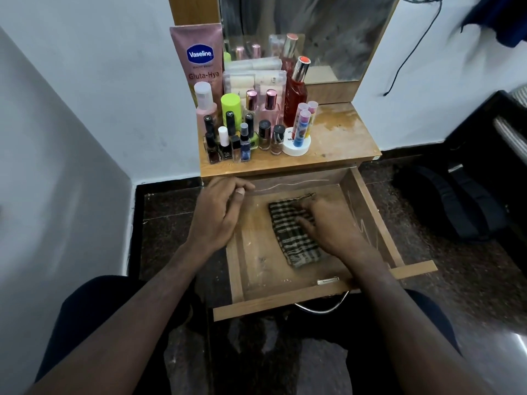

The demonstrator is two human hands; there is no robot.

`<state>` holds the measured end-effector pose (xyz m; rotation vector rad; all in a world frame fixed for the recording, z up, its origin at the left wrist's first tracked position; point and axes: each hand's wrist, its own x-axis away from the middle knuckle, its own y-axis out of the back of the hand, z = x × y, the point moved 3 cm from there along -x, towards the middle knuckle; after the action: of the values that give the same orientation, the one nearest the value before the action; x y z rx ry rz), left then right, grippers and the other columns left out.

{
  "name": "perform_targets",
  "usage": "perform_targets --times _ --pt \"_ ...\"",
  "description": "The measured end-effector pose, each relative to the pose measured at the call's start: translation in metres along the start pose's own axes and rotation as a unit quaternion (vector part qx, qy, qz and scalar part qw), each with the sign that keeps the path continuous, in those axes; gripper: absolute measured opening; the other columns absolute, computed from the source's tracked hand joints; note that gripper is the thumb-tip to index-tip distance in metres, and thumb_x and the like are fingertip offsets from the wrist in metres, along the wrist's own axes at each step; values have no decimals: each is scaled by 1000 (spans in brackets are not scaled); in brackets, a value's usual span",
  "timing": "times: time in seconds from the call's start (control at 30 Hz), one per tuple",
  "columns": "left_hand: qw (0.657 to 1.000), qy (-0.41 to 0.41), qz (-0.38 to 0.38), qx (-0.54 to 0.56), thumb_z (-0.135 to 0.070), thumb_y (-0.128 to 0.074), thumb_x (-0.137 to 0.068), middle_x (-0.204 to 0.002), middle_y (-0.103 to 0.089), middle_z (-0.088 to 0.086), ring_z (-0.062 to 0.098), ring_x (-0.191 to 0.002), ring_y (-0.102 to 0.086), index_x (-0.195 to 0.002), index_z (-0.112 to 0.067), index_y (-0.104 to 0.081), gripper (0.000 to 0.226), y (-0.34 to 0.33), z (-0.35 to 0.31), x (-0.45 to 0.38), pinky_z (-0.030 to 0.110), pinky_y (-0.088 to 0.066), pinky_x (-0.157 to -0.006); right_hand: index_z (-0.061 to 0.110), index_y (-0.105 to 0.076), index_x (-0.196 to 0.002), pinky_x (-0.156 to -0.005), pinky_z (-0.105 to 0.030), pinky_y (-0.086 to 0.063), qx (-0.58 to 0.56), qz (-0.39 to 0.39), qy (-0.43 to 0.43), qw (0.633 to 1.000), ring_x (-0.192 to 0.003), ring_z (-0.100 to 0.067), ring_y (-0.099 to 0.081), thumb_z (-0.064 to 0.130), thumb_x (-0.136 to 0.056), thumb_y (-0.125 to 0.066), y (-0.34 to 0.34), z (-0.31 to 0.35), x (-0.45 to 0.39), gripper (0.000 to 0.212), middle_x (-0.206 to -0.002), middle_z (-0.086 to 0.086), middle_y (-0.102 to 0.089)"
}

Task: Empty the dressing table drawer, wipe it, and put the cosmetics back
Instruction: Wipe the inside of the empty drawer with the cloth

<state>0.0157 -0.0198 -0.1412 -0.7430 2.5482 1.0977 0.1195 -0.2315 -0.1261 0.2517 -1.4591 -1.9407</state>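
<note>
The wooden drawer [251,269] of the dressing table is pulled out and holds only a folded checked cloth [291,238]. My right hand [328,223] lies flat on the cloth, pressing it to the drawer floor. My left hand [219,212] hovers at the drawer's left wall, fingers loosely curled, holding nothing. The cosmetics stand on the table top [342,138]: a pink Vaseline tube [199,61], several nail polish bottles [242,141], perfume bottles [269,109], a red bottle [296,95] and a white stand of lip balms [302,129].
A mirror [328,32] rises behind the cosmetics. White walls close in at the left and back. A black bag [447,201] lies on the dark floor to the right, next to dark furniture [490,132]. The drawer's metal handle [322,307] hangs below its front board.
</note>
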Motion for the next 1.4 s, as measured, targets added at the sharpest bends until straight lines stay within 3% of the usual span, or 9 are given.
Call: perform_targets --times 0.17,0.27,0.37,0.53,0.7,0.83,0.97,1.23,1.4 --pt "983 123 -135 16 -17 -54 -107 -106 -70 -7 10 -99 -63 -106 -18 -72 18 12 15 19 30 -51 -87 38 -49 -152 -117 -48 -42 109 95 28 989 -135 -35 -45 37 -97 -69 -20 -4 -24 59 -151 -13 -35" --pt "957 256 -106 86 -23 -59 -107 -125 -59 0 1 -103 -57 -127 -15 -64 22 -7 14 25 19 -51 -93 41 -38 -157 -121 -56 -35 75 95 12 993 -148 -43 -31 37 -101 -62 -34 16 -33 61 -165 -15 -19" --pt "954 279 -72 79 -18 -59 -106 -133 -44 1 9 -115 -50 -138 -12 -53 33 -16 11 23 -2 -33 -89 46 -20 -162 -124 -68 -23 97 96 34 990 -157 -50 1 33 -105 -57 -53 59 -39 70 -174 -10 6" --pt "952 299 -54 30 -19 -56 -107 -140 -46 16 28 -131 -47 -146 -3 -45 44 -20 13 16 26 -35 -105 37 -11 -166 -122 -62 -26 127 76 58 987 -156 -44 -4 33 -103 -55 -71 96 -41 77 -173 -9 3" --pt "961 275 1 -34 -29 -46 -109 -138 -43 21 38 -125 -49 -142 -2 -46 43 -27 15 20 47 -50 -101 57 -6 -161 -127 -59 -14 145 81 10 986 -159 -45 3 49 -108 -40 -47 8 -41 63 -175 -1 9" --pt "961 277 -4 -29 -31 -45 -110 -137 -42 14 32 -121 -51 -137 -8 -48 36 -23 13 20 40 -50 -90 56 -4 -162 -129 -60 -16 136 80 -74 985 -157 -47 1 52 -109 -34 -17 -59 -37 60 -175 -5 10" --pt "957 285 -5 -53 -28 -46 -110 -134 -43 15 31 -118 -50 -133 -7 -48 31 -25 7 20 39 -48 -82 52 -5 -163 -126 -67 -18 124 84 -107 983 -158 -48 7 37 -108 -43 -20 -38 -34 68 -174 -7 15" --pt "951 306 -7 -51 -33 -40 -111 -138 -41 20 39 -127 -45 -139 -6 -44 39 -27 4 21 48 -44 -93 45 -4 -165 -123 -62 -21 147 98 -6 984 -157 -46 0 39 -98 -64 -72 92 -37 90 -174 -9 8" --pt "951 303 -5 -64 -37 -37 -112 -139 -43 18 37 -126 -48 -140 -11 -43 39 -23 2 23 45 -44 -88 53 -10 -162 -123 -59 -24 140 74 35 987 -157 -45 -3 58 -101 -51 -69 65 -38 74 -174 -3 4"
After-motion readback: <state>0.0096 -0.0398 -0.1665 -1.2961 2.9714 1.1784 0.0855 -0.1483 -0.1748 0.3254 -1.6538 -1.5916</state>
